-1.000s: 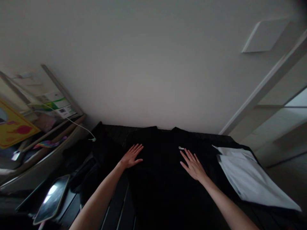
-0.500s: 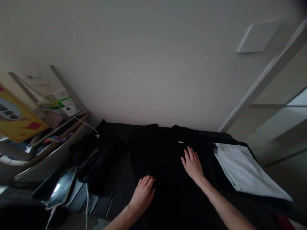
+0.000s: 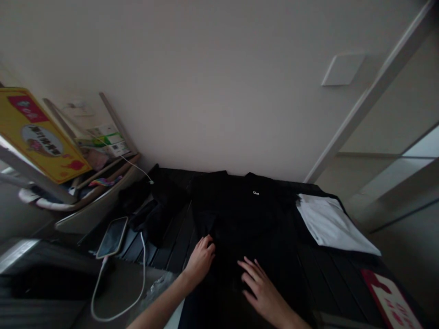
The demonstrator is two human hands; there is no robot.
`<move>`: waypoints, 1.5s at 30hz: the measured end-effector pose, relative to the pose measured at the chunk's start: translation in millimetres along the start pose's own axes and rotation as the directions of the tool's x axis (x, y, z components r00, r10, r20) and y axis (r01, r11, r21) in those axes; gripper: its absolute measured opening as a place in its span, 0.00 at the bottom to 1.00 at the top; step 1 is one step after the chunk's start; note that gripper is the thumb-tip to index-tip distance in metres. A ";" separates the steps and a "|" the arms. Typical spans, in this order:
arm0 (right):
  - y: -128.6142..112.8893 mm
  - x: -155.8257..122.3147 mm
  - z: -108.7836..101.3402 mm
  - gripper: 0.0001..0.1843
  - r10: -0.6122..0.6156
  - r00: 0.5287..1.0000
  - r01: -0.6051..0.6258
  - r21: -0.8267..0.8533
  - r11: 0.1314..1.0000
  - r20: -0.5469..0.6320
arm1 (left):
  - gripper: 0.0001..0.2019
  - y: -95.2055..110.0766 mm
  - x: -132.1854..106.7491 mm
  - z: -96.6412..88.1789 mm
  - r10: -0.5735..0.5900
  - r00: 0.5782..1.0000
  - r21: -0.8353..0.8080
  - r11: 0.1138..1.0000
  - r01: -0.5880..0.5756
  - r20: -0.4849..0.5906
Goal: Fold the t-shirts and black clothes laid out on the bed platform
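Note:
A black shirt with a small white label on its chest lies spread out, its collar end toward the wall. At the shirt's left edge is my left hand, its fingers curled together on the cloth, with a small fold rising by the fingertips. Lower down, over the dark lower part of the shirt, my right hand has its fingers spread and holds nothing. Whether its fingertips touch the cloth is hard to tell in the dark.
Folded white cloth lies to the right, a red and white printed item nearer. Leftward are bunched black fabric, a phone on a white cable, and a chair bearing a yellow box. A wall stands behind.
My right hand has drawn back from near the chest label toward me. My left hand stays by the shirt's left edge. The view has shifted, showing more of the red and white item.

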State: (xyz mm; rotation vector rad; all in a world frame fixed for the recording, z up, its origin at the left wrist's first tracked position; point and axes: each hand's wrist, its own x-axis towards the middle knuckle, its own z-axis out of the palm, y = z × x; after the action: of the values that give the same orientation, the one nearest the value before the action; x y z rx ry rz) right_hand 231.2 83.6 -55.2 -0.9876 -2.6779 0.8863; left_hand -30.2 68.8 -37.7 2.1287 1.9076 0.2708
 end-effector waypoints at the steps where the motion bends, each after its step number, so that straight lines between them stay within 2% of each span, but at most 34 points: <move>1: 2.4 -1.5 -2.9 0.14 0.002 1.000 -0.001 0.046 0.999 -0.012 | 0.10 -5.7 -4.1 -3.9 0.012 1.000 0.003 1.000 -0.012 -0.004; 4: 15.0 -8.8 -14.6 0.16 0.092 0.990 -0.065 0.227 0.972 -0.109 | 0.11 -28.5 -20.4 -17.4 0.015 0.999 0.037 0.999 -0.014 -0.033; 7: 28.1 -17.3 -22.7 0.21 0.257 0.931 -0.156 0.355 0.922 -0.259 | 0.13 -43.1 -36.4 -29.9 -0.063 0.995 0.114 0.991 0.072 -0.081; 9: 32.3 -21.4 -22.2 0.22 0.296 0.904 -0.173 0.371 0.912 -0.307 | 0.14 -37.7 -44.0 -33.9 -0.106 0.988 0.129 0.984 0.119 -0.109; 11: 31.5 -24.4 -16.4 0.22 0.282 0.910 -0.177 0.330 0.927 -0.304 | 0.16 -19.6 -49.5 -30.9 -0.083 0.992 0.085 0.992 0.091 -0.095; 12: 29.5 -25.9 -11.9 0.22 0.262 0.921 -0.178 0.284 0.942 -0.290 | 0.21 -7.8 -51.9 -26.3 -0.053 0.997 0.053 0.997 0.056 -0.063; 14: 24.6 -29.9 -1.6 0.25 0.185 0.955 -0.157 0.136 0.978 -0.231 | 0.36 15.3 -56.7 -11.9 0.001 0.999 0.014 1.000 -0.001 0.040; 16: 21.6 -35.4 8.3 0.34 0.101 0.982 -0.108 -0.038 0.993 -0.157 | 0.49 30.4 -61.4 5.4 0.007 0.992 0.061 0.998 -0.014 0.125; 18: 24.0 -41.7 15.3 0.41 0.053 0.994 -0.068 -0.165 0.984 -0.094 | 0.50 33.1 -65.4 18.9 -0.012 0.990 0.160 0.987 -0.011 0.138; 20: 31.6 -48.0 17.3 0.42 0.051 0.998 -0.059 -0.210 0.976 -0.043 | 0.46 24.9 -68.2 23.1 -0.015 0.991 0.223 0.975 -0.016 0.134; 22: 41.1 -54.4 13.1 0.42 0.097 0.995 -0.094 -0.183 0.979 0.006 | 0.46 11.6 -70.4 16.4 -0.019 0.982 0.214 0.976 -0.022 0.186; 25: 47.0 -64.5 -5.3 0.41 0.199 0.976 -0.191 -0.085 0.978 0.093 | 0.44 -4.4 -74.3 -8.2 -0.024 0.952 0.115 0.993 -0.012 0.305; 27: 41.4 -70.3 -24.5 0.38 0.223 0.960 -0.223 -0.018 0.975 0.171 | 0.40 -8.3 -77.1 -28.8 -0.020 0.935 0.061 0.998 -0.001 0.354; 30: 24.4 -70.7 -57.3 0.27 0.222 0.920 -0.251 0.051 0.967 0.322 | 0.33 -7.2 -76.0 -59.6 0.039 0.909 -0.025 0.999 -0.031 0.415; 32: 15.9 -60.7 -74.3 0.22 0.233 0.910 -0.278 0.085 0.957 0.343 | 0.28 -6.6 -66.0 -77.0 0.119 0.893 -0.132 0.989 -0.068 0.434; 33: 14.4 -52.1 -79.3 0.23 0.242 0.922 -0.282 0.098 0.954 0.301 | 0.26 -7.4 -57.0 -83.8 0.146 0.898 -0.178 0.981 -0.078 0.414; 35: 17.9 -28.7 -81.0 0.27 0.257 0.958 -0.270 0.094 0.958 0.126 | 0.25 -12.5 -30.8 -91.8 0.115 0.952 -0.200 0.978 -0.059 0.285; 37: 28.6 -0.6 -72.3 0.29 0.266 0.961 -0.265 0.028 0.964 -0.080 | 0.23 -23.0 3.8 -91.5 -0.009 0.997 -0.150 0.988 0.020 0.079; 38: 35.6 13.5 -65.0 0.29 0.267 0.949 -0.274 -0.020 0.962 -0.166 | 0.23 -30.1 22.7 -88.4 -0.076 0.997 -0.120 0.990 0.074 -0.010; 40: 50.5 39.0 -47.8 0.30 0.249 0.923 -0.290 -0.106 0.951 -0.293 | 0.23 -47.1 60.4 -78.6 -0.210 0.969 -0.038 0.978 0.206 -0.129; 42: 63.9 57.9 -30.3 0.30 0.224 0.902 -0.304 -0.174 0.937 -0.369 | 0.24 -65.9 94.5 -67.1 -0.293 0.940 0.021 0.953 0.301 -0.174; 45: 78.3 71.6 -9.2 0.33 0.205 0.885 -0.326 -0.242 0.914 -0.418 | 0.25 -95.2 133.9 -54.4 -0.357 0.917 0.050 0.927 0.371 -0.178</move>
State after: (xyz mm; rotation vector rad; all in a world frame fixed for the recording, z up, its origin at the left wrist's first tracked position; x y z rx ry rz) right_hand 221.7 181.0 -97.2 -1.4578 -2.4086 0.2620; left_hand -121.5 215.0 -22.2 1.7931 2.4024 0.3028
